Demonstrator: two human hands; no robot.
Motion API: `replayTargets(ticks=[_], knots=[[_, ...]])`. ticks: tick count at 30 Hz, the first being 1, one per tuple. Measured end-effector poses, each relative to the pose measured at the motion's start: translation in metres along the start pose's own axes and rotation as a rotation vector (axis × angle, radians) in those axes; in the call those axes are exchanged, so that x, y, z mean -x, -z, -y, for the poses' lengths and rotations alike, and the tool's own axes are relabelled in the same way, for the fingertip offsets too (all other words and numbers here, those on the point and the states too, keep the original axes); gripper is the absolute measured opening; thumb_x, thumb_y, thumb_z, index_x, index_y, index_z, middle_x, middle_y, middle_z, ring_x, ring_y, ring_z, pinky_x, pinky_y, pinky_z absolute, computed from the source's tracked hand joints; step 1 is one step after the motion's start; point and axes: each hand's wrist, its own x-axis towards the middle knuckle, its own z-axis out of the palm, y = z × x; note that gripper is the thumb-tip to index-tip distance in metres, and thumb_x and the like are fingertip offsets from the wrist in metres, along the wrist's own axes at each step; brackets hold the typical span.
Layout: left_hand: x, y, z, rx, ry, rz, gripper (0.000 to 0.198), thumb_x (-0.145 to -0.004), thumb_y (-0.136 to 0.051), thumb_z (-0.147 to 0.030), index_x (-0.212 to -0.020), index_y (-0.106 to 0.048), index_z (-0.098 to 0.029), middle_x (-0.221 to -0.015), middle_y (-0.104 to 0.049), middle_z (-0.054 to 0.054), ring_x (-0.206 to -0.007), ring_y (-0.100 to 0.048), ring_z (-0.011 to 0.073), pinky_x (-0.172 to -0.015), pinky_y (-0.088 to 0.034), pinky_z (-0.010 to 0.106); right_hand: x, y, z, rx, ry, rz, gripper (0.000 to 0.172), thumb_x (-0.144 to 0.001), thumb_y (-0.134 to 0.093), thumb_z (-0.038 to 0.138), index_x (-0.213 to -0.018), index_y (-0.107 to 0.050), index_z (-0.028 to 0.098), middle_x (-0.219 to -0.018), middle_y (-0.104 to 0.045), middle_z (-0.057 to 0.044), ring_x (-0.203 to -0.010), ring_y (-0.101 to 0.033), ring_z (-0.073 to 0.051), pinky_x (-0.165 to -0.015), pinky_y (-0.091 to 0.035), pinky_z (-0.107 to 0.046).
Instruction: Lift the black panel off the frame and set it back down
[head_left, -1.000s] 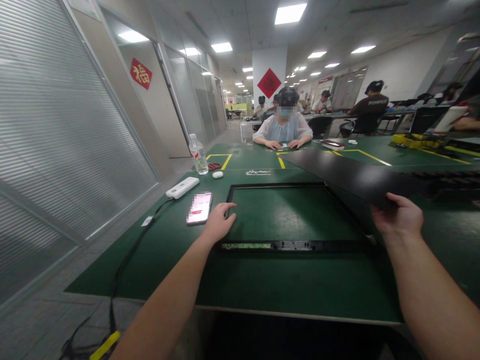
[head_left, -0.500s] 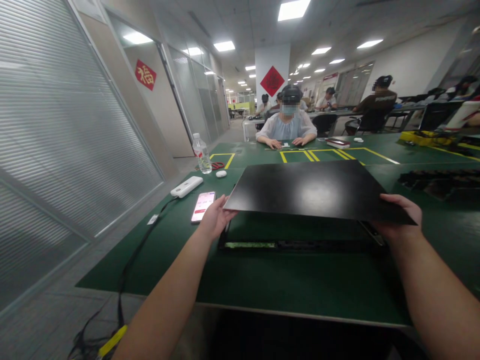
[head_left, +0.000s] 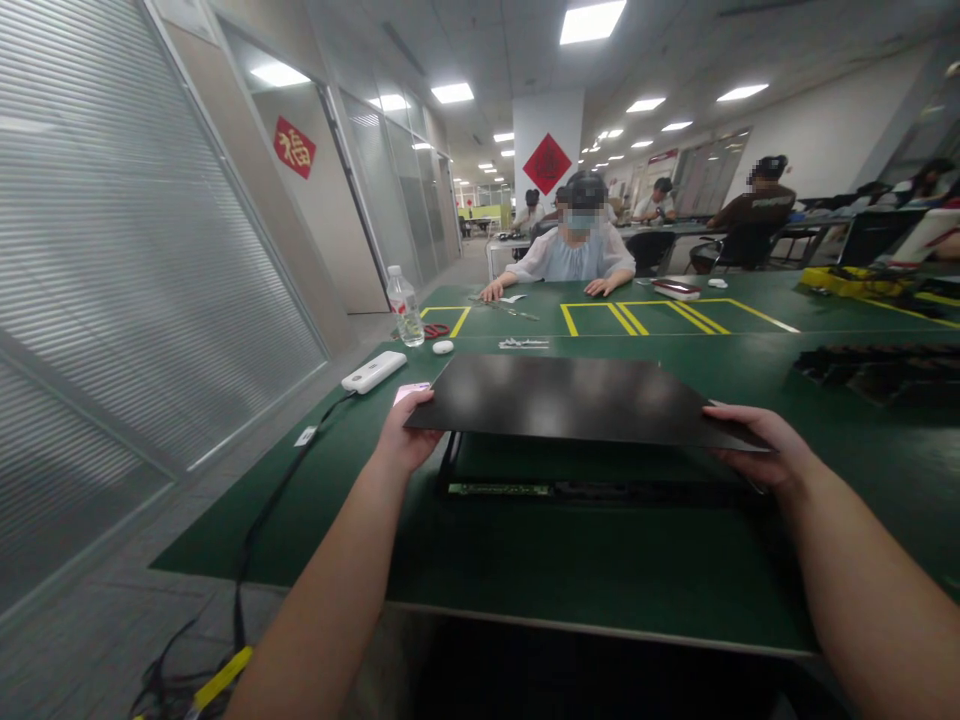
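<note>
A flat black panel (head_left: 570, 400) is held level above the green table (head_left: 600, 570). My left hand (head_left: 407, 432) grips its left edge, thumb on top and fingers beneath. At its right corner my right hand (head_left: 769, 445) holds it the same way. Under the panel a thin dark frame (head_left: 637, 492) lies on the table, with a green circuit strip (head_left: 501, 490) along its near side. The panel hides the frame's far part. A phone (head_left: 411, 391) is partly covered by my left hand and the panel.
A white power bank (head_left: 374, 372) with a black strap, a small white case (head_left: 443, 347), red scissors (head_left: 436, 330) and a bottle (head_left: 407, 310) stand or lie at the left. Dark parts (head_left: 885, 370) lie at the right. A person (head_left: 574, 250) sits opposite.
Both hands have moved left and the panel has shifted left and slightly lower, now covering part of the phone. Small pieces beyond it have come into view. The person opposite has moved a hand leftward.
</note>
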Motion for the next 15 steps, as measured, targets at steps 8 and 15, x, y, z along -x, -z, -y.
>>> replayTargets(ticks=[8,15], knots=[[0.004,-0.006,0.004,-0.117,-0.08,0.142,0.046,-0.069,-0.061,-0.007,-0.113,-0.073,-0.013,-0.081,-0.079,0.005,-0.065,-0.074,0.02,-0.068,-0.063,0.03,-0.011,0.004,-0.001,0.133,-0.163,0.004,0.047,-0.068,-0.068,-0.001,-0.111,-0.072,0.019,-0.086,-0.079,-0.009,-0.068,-0.075,-0.023,-0.06,-0.061,-0.031],[-0.001,0.001,0.001,-0.14,-0.141,0.125,0.068,-0.068,-0.06,-0.009,-0.135,-0.067,-0.012,-0.088,-0.08,0.006,-0.074,-0.077,0.0232,-0.072,-0.065,0.033,-0.02,0.004,-0.007,0.094,-0.038,-0.092,0.042,-0.071,-0.068,0.007,-0.111,-0.068,0.02,-0.08,-0.077,-0.01,-0.065,-0.073,-0.022,-0.057,-0.057,-0.03]])
